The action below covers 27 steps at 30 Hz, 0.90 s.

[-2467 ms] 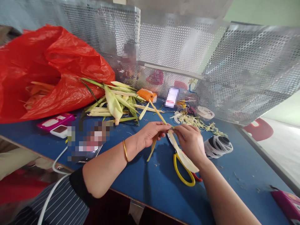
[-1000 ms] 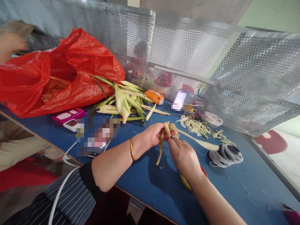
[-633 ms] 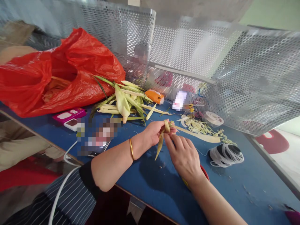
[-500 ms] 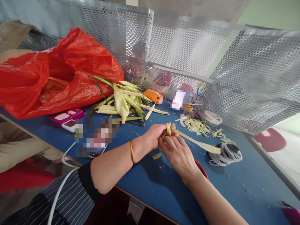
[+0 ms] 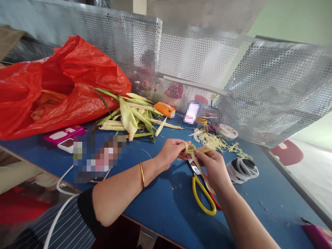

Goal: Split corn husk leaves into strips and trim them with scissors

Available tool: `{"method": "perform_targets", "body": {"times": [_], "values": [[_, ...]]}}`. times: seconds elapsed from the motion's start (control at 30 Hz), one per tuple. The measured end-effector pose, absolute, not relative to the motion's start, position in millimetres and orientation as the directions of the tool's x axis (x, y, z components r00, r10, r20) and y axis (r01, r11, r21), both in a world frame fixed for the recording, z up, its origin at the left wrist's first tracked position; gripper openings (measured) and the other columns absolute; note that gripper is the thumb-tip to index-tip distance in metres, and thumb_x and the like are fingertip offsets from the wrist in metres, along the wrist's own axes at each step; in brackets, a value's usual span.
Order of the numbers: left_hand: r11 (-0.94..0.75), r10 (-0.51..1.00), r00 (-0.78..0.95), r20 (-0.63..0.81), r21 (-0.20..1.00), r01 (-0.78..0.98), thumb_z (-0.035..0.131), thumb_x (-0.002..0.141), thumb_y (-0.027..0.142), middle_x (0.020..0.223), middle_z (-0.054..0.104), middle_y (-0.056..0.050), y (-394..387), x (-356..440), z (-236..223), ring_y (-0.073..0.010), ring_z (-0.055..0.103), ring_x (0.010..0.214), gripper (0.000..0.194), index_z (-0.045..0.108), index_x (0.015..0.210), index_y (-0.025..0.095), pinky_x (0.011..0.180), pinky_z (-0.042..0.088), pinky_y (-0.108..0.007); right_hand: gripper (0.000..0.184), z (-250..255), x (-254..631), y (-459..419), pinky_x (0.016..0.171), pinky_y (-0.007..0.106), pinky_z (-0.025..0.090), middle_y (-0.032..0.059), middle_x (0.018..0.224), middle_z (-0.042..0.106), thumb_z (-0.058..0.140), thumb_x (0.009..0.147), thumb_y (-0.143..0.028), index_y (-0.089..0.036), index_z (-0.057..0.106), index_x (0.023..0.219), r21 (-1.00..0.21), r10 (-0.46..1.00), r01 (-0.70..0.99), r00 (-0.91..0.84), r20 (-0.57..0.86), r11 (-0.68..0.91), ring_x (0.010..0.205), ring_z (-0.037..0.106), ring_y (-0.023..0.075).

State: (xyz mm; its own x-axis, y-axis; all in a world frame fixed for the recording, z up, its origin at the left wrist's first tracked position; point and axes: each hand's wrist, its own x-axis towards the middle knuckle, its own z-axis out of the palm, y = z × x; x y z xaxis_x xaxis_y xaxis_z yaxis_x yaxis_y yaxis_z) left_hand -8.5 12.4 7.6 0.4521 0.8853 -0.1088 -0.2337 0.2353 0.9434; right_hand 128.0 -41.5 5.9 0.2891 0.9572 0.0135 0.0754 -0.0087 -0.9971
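Observation:
Between my two hands is a knotted strip of corn husk [image 5: 190, 149], pale yellow-green, held above the table. My left hand [image 5: 172, 152] pinches the loop on its left side. Thumb and fingers of my right hand [image 5: 212, 166] close on the strip just right of the knot; one end hangs down past the palm. Under the hands lie scissors [image 5: 203, 202] with one yellow and one red handle, blades pointing away and partly covered. A spool of grey-white cord [image 5: 242, 170] stands to the right of my right hand.
A heap of corn husks [image 5: 128, 117] lies beside a red plastic bag [image 5: 85, 72]. Husk shreds [image 5: 212, 138], a tape roll [image 5: 227, 131], an orange packet [image 5: 164, 109] and a lit phone [image 5: 192, 113] sit near the perforated metal screen [image 5: 192, 58]. A purple-and-white box [image 5: 64, 135] lies left.
My right hand has turned and shifted right, from over the knot to gripping the strip beside it. The scissors, mostly covered before, now show. The whole view has shifted slightly.

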Motion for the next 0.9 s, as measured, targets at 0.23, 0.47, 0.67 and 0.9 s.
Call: {"method": "perform_targets", "body": {"times": [0.23, 0.47, 0.67, 0.9], "values": [[0.261, 0.82, 0.563, -0.101, 0.942, -0.212, 0.066, 0.073, 0.024, 0.071, 0.069, -0.006, 19, -16, 11, -0.0129, 0.064, 0.065, 0.014, 0.073, 0.076, 0.012, 0.065, 0.051, -0.023, 0.034, 3, 125, -36, 0.038, 0.021, 0.037, 0.0, 0.049, 0.062, 0.083, 0.051, -0.039, -0.015, 0.064, 0.065, -0.977, 0.938, -0.197, 0.313, -0.146, -0.087, 0.038, 0.054, 0.0115], [0.224, 0.803, 0.594, -0.05, 0.948, -0.224, 0.07, 0.068, 0.026, 0.083, 0.072, -0.008, 18, -14, 5, -0.0154, 0.066, 0.076, 0.024, 0.076, 0.087, 0.012, 0.076, 0.052, -0.027, 0.034, -5, 121, -35, 0.035, 0.017, 0.034, -0.0028, 0.049, 0.06, 0.085, 0.052, -0.036, -0.015, 0.064, 0.069, -0.938, 0.921, -0.344, 0.348, -0.172, -0.045, 0.038, 0.051, 0.008], [0.079, 0.933, 0.358, -0.019, 0.985, -0.155, 0.071, 0.072, 0.019, 0.079, 0.072, -0.004, 14, -7, 2, -0.0121, 0.062, 0.067, 0.013, 0.077, 0.083, 0.015, 0.063, 0.05, -0.022, 0.028, -11, 122, -35, 0.038, 0.021, 0.044, 0.0, 0.053, 0.062, 0.082, 0.058, -0.036, -0.015, 0.065, 0.064, -0.92, 0.937, -0.366, 0.253, -0.241, -0.138, 0.043, 0.056, 0.0117], [0.157, 0.966, 0.233, -0.115, 0.972, -0.172, 0.073, 0.07, 0.02, 0.066, 0.068, -0.001, 21, -11, 3, -0.0093, 0.055, 0.053, 0.009, 0.074, 0.078, 0.016, 0.044, 0.032, -0.02, 0.028, -7, 114, -41, 0.039, 0.024, 0.047, 0.0047, 0.065, 0.07, 0.077, 0.065, -0.04, -0.016, 0.064, 0.073, -0.946, 0.955, -0.279, 0.196, -0.223, -0.164, 0.045, 0.06, 0.0139]]}}
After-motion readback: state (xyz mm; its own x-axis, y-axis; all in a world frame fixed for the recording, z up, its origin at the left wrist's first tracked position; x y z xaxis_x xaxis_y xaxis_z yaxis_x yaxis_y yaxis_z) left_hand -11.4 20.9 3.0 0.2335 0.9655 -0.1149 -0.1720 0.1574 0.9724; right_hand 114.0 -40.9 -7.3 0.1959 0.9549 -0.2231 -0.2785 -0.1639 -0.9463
